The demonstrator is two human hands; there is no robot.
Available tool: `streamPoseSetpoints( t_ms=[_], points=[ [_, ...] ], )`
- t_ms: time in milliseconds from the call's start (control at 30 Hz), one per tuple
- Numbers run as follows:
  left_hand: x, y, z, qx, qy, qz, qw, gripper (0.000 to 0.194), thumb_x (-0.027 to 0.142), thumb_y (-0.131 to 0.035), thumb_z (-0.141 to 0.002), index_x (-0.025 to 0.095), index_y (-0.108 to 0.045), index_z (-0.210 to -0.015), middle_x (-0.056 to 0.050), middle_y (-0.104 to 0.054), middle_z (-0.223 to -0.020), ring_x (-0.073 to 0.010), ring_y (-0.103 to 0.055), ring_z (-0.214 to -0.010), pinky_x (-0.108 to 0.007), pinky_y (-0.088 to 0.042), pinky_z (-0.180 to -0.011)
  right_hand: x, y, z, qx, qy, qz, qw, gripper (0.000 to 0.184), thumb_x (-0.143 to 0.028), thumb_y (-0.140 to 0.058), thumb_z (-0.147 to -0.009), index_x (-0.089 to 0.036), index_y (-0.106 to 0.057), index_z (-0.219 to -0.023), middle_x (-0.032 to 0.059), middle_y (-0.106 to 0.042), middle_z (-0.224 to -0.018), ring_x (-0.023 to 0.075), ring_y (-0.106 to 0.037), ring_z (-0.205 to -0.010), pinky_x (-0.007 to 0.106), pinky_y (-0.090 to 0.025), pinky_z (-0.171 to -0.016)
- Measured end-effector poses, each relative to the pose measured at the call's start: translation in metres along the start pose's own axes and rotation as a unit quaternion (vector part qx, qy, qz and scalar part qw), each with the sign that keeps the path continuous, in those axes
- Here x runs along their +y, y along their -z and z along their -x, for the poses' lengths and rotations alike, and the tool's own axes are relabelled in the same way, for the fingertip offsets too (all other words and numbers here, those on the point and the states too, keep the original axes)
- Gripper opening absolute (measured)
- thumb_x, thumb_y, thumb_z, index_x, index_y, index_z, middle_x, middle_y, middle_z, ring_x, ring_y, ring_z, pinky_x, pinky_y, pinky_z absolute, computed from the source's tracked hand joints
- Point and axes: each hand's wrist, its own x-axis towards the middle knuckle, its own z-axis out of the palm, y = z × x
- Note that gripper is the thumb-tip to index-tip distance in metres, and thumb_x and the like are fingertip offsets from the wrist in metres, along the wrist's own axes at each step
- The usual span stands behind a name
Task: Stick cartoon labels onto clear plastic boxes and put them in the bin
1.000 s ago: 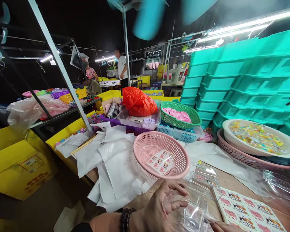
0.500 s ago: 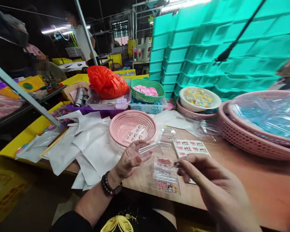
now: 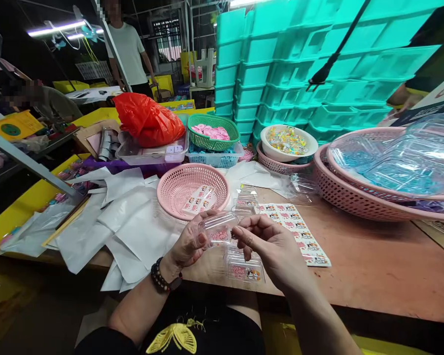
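Note:
My left hand [image 3: 190, 241] is closed around a small clear plastic box [image 3: 220, 221], held up over the table's front part. A sticker with pink lettering [image 3: 219, 235] lies against the box's face. My right hand [image 3: 270, 241] pinches the sticker's right end, and its fingertips hide that part. Just below my hands, more clear boxes [image 3: 244, 271] rest on the table, the front one bearing a sticker with cartoon animals. Another stickered clear box [image 3: 246, 198] lies behind. To the right of my right hand is a sheet of stickers [image 3: 299, 229].
A pink basket [image 3: 166, 180] holds a piece of sticker sheet [image 3: 200, 199]. White paper sheets [image 3: 133, 236] spread at left. Behind stand a red bag [image 3: 148, 121], a green basket [image 3: 214, 143] and a white bowl [image 3: 272, 150]. Large pink baskets [image 3: 355, 204] sit right, before stacked teal crates [image 3: 281, 74].
My right hand has moved left and brought the sticker against the clear box in my left hand. The view has shifted, so more of the sticker sheet shows.

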Motion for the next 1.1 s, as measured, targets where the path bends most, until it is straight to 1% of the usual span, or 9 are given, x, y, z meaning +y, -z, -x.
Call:
streamPoseSetpoints(
  t_ms=[100, 200, 367, 667, 800, 967, 1100],
  points=[
    [-0.001, 0.001, -0.001, -0.006, -0.008, 0.015, 1.0, 0.068, 0.044, -0.09, -0.062, 0.021, -0.06, -0.119, -0.01, -0.067, -0.124, -0.0264, -0.064, -0.113, -0.041, -0.048, -0.101, 0.001, -0.002, -0.001, 0.007, 0.0, -0.003, 1.0, 0.042, -0.048, -0.088, -0.061, -0.016, -0.063, -0.071, -0.0016, -0.06, -0.059, 0.0074, -0.049, -0.046, 0.02, -0.04, -0.04],
    [-0.002, 0.003, -0.001, -0.015, -0.01, 0.028, 0.999, 0.068, 0.042, -0.09, -0.064, 0.021, -0.06, -0.121, -0.01, -0.067, -0.124, -0.0256, -0.064, -0.115, -0.04, -0.048, -0.101, 0.002, -0.003, -0.002, 0.013, -0.004, -0.001, 1.0, 0.042, -0.048, -0.088, -0.06, -0.016, -0.063, -0.071, -0.002, -0.06, -0.06, 0.0068, -0.049, -0.046, 0.019, -0.041, -0.04],
    [-0.004, 0.007, -0.001, -0.024, -0.007, 0.029, 0.999, 0.07, 0.042, -0.09, -0.065, 0.021, -0.058, -0.124, -0.012, -0.065, -0.127, -0.0282, -0.062, -0.118, -0.044, -0.045, -0.105, 0.004, -0.004, -0.004, 0.018, -0.014, 0.001, 1.0, 0.043, -0.049, -0.089, -0.058, -0.015, -0.064, -0.071, -0.0022, -0.059, -0.059, 0.0069, -0.049, -0.046, 0.019, -0.042, -0.038],
    [-0.004, 0.008, -0.003, -0.008, -0.013, 0.02, 1.0, 0.069, 0.043, -0.09, -0.063, 0.02, -0.059, -0.12, -0.011, -0.064, -0.128, -0.0278, -0.061, -0.121, -0.047, -0.039, -0.112, 0.003, -0.006, -0.006, 0.02, -0.017, 0.004, 1.0, 0.045, -0.05, -0.089, -0.058, -0.016, -0.063, -0.07, -0.0021, -0.059, -0.059, 0.007, -0.049, -0.046, 0.019, -0.045, -0.038],
    [-0.003, 0.007, -0.003, -0.007, -0.011, 0.016, 1.0, 0.07, 0.043, -0.091, -0.062, 0.02, -0.059, -0.119, -0.011, -0.064, -0.129, -0.0288, -0.06, -0.122, -0.049, -0.039, -0.111, 0.005, -0.007, -0.005, 0.025, -0.013, 0.003, 1.0, 0.045, -0.05, -0.089, -0.058, -0.016, -0.062, -0.072, -0.0026, -0.059, -0.06, 0.0071, -0.05, -0.046, 0.019, -0.046, -0.037],
    [-0.003, 0.009, -0.003, -0.01, -0.017, 0.006, 1.0, 0.07, 0.043, -0.091, -0.063, 0.02, -0.059, -0.121, -0.012, -0.062, -0.132, -0.0293, -0.058, -0.124, -0.046, -0.04, -0.109, 0.011, -0.008, -0.006, 0.033, 0.0, 0.032, 0.999, 0.047, -0.05, -0.089, -0.057, -0.017, -0.062, -0.076, -0.0033, -0.057, -0.064, 0.0075, -0.051, -0.049, 0.02, -0.05, -0.039],
    [-0.004, 0.01, -0.003, 0.001, -0.018, -0.005, 1.0, 0.073, 0.045, -0.091, -0.061, 0.02, -0.057, -0.121, -0.013, -0.059, -0.134, -0.0307, -0.056, -0.126, -0.046, -0.038, -0.11, 0.015, -0.008, -0.007, 0.042, 0.012, 0.053, 0.998, 0.051, -0.051, -0.09, -0.054, -0.017, -0.061, -0.079, -0.0044, -0.054, -0.067, 0.0077, -0.051, -0.052, 0.021, -0.053, -0.042]
  ],
)
